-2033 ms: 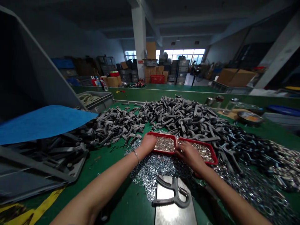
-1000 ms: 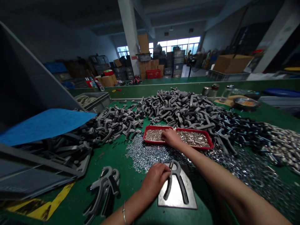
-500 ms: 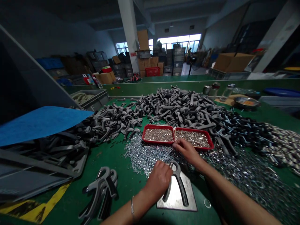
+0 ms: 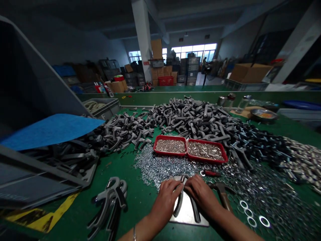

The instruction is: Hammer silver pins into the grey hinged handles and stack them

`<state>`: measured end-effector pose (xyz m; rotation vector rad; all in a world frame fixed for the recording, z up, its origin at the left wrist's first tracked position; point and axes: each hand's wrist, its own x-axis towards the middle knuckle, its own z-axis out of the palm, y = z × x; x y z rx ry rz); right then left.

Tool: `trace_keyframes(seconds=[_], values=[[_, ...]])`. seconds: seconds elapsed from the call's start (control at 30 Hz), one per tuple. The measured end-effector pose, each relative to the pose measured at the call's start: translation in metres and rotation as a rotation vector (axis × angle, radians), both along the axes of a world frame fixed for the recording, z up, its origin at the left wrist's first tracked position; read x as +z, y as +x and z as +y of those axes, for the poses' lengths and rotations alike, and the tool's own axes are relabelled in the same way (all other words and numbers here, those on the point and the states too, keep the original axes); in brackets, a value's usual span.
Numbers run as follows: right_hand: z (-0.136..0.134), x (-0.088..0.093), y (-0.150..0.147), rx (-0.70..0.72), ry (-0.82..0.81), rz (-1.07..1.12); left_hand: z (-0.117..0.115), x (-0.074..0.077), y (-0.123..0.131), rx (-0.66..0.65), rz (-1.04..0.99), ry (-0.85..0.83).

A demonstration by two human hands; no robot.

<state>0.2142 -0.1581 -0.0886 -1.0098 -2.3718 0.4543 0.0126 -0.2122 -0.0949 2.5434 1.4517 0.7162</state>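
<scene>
A grey hand-grip part (image 4: pixel 186 202) lies on a small metal plate (image 4: pixel 185 214) near the front of the green table (image 4: pixel 140 201). My left hand (image 4: pixel 168 195) is closed on the top of the part's left arm. My right hand (image 4: pixel 200 194) is closed at the part's top joint, fingers pinched on something too small to name. Just beyond lie two red trays (image 4: pixel 170 146) of small silver pieces and a spread of metal rings (image 4: pixel 160 165).
A heap of grey grip halves (image 4: pixel 185 117) covers the table's middle. Finished grips (image 4: pixel 110 204) lie front left. A hammer (image 4: pixel 222 194) and red-handled tool (image 4: pixel 210 173) lie right of my hands. Grey bins (image 4: pixel 37 180) with a blue sheet (image 4: pixel 50 129) stand left. Springs (image 4: pixel 301 160) pile far right.
My right hand came back from the red trays to the top of the grip part on the plate. My left hand stayed on the part. The camera tilted slightly.
</scene>
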Motion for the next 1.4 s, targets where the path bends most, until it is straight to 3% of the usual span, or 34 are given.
trace_keyframes(seconds=[0.27, 0.37, 0.47, 0.63, 0.8, 0.93, 1.03, 1.13, 1.23, 1.3, 1.4], values=[[-0.008, -0.002, 0.001, 0.073, 0.159, -0.157, 0.013, 0.011, 0.009, 0.051, -0.060, -0.005], [-0.016, 0.000, 0.010, 0.124, 0.192, -0.205, 0.024, 0.020, 0.012, 0.038, 0.056, 0.005], [-0.028, 0.002, 0.025, 0.120, 0.111, -0.239, 0.033, 0.028, 0.014, 0.000, 0.225, 0.050], [-0.053, 0.006, 0.064, -0.101, -0.120, -0.126, 0.039, 0.040, 0.021, -0.168, 0.452, 0.184], [-0.079, 0.008, 0.110, -0.398, -0.156, -0.112, 0.034, 0.035, 0.020, -0.337, 0.523, 0.225], [-0.097, 0.009, 0.117, -0.496, -0.218, -0.171, 0.020, 0.023, 0.009, -0.248, 0.391, 0.139], [-0.100, 0.006, 0.109, -0.556, -0.277, -0.192, 0.020, 0.032, 0.004, -0.132, 0.221, -0.055], [-0.088, 0.004, 0.105, -0.604, -0.343, -0.167, 0.050, 0.059, -0.002, -0.030, 0.152, -0.185], [-0.067, 0.011, 0.110, -0.605, -0.501, -0.082, 0.106, 0.083, -0.015, 0.112, 0.180, -0.160], [-0.057, 0.024, 0.114, -0.582, -0.629, 0.021, 0.145, 0.092, -0.027, 0.214, 0.216, -0.174], [-0.062, 0.041, 0.114, -0.571, -0.671, 0.212, 0.186, 0.093, -0.041, 0.321, 0.249, -0.228]])
